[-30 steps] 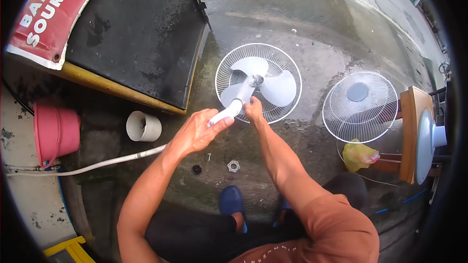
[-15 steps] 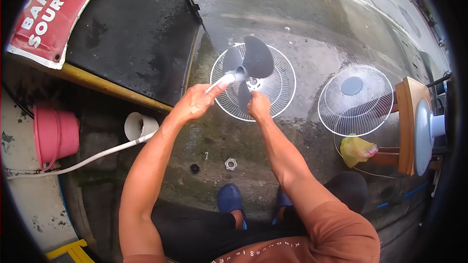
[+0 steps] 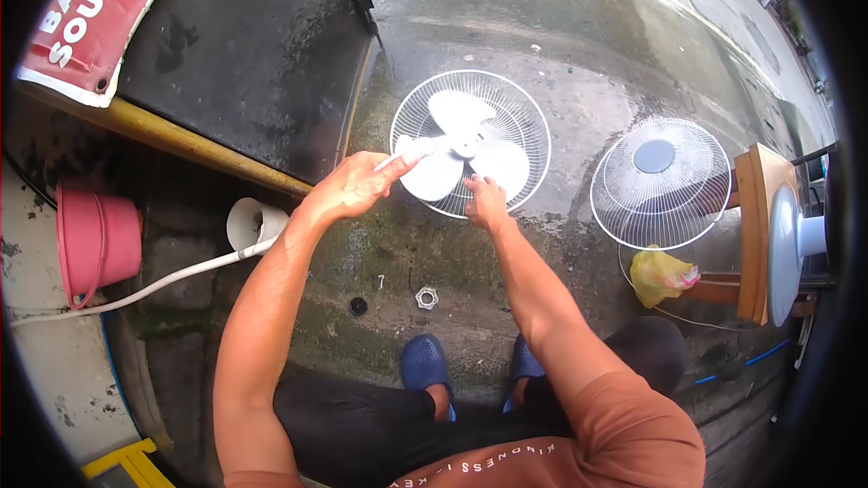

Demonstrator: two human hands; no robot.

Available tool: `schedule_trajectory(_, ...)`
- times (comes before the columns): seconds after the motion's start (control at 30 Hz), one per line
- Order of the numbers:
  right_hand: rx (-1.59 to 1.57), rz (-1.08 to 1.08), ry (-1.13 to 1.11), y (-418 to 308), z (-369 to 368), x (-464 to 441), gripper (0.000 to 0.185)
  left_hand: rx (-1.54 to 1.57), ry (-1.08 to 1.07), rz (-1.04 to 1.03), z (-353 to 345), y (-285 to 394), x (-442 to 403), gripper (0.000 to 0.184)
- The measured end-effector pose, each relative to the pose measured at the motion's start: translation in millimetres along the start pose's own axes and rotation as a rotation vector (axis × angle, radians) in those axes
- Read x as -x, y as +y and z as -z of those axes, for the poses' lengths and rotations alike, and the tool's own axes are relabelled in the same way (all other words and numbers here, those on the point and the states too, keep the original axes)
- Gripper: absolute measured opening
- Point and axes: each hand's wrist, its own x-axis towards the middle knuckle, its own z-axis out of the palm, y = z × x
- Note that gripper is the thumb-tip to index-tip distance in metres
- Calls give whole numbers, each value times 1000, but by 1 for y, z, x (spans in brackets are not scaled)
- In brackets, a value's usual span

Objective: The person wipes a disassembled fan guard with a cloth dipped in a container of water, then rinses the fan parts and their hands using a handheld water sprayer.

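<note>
In the head view my left hand (image 3: 354,184) is closed around the end of a white hose (image 3: 194,282), which runs back under that forearm. Its tip lies over a three-bladed fan blade (image 3: 436,175), bright white with glare or water. The fan blade rests face up, roughly centred on a round white wire fan grille (image 3: 411,95) on the wet ground. My right hand (image 3: 488,204) is beside the lower blades, fingers apart and partly bent. Whether a fingertip touches the blade I cannot tell.
A second fan grille (image 3: 617,214) leans at the right by a wooden stand (image 3: 752,235) and a yellow plastic bag (image 3: 660,278). Near my feet lie a ring-shaped nut (image 3: 427,297) and a black cap (image 3: 359,305). A pink bucket (image 3: 101,239) and white container (image 3: 244,224) stand left.
The fan blade has gone from tilted up in my right hand to flat on the grille, its bright side showing. My right hand has loosened; my left hand still holds the hose.
</note>
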Motion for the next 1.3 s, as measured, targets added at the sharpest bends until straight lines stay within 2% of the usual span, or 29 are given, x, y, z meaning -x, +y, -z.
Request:
schedule_trajectory(0.03,-132,-58,46,-2,-8,9,30,0,8,1,-4,-2,-1,85)
schedule_trajectory(0.07,-345,-222,75,-1,-15,5,35,-13,14,1,-8,-3,-1,83)
schedule_trajectory(0.17,-991,-639,86,3,-33,-25,32,11,47,-51,-21,-11,-2,82)
schedule_trajectory(0.2,-1340,-739,125,-22,-7,-35,35,-1,1,-51,-23,-21,-11,79)
schedule_trajectory(0.3,-1804,-887,76,-48,24,-73,38,-14,-35,-94,-22,-6,-5,77)
schedule_trajectory(0.4,-2110,-686,20,-47,13,-102,35,-34,-3,-99,-26,7,-3,70)
schedule_trajectory(0.5,-1935,-578,161,-65,33,-103,32,-88,50,-172,-32,1,-7,72)
schedule_trajectory(0.6,-1875,-584,-113,-63,50,-90,30,-69,20,-122,-32,5,-4,71)
schedule_trajectory(0.7,-1431,-567,46,-33,10,-94,33,-68,5,-109,-32,-3,-9,71)
schedule_trajectory(0.8,-492,-474,-33,-9,-6,-81,59,-53,-4,-76,-31,-3,-11,70)
schedule_trajectory(0.9,-498,-707,-109,-16,-8,-66,74,-58,-34,-64,-32,-8,-13,69)
schedule_trajectory(0.93,-658,-790,-212,-4,-31,-68,74,-55,-47,-55,-33,-9,-11,69)
schedule_trajectory(1.03,-1207,-852,-272,5,-58,-61,69,-50,-84,-29,-35,-7,-7,68)
schedule_trajectory(1.07,-1168,-943,-179,-11,-38,-58,63,-48,-99,-16,-35,-5,-4,68)
schedule_trajectory(1.17,-1215,-999,-107,-10,-47,-61,52,-47,-105,14,-36,-10,-2,68)
schedule_trajectory(1.27,-1109,-878,-122,2,-62,-61,27,4,-71,-9,-38,-20,-4,69)
schedule_trajectory(1.3,-1073,-821,-102,5,-70,-58,26,27,-63,-44,-38,-27,-7,69)
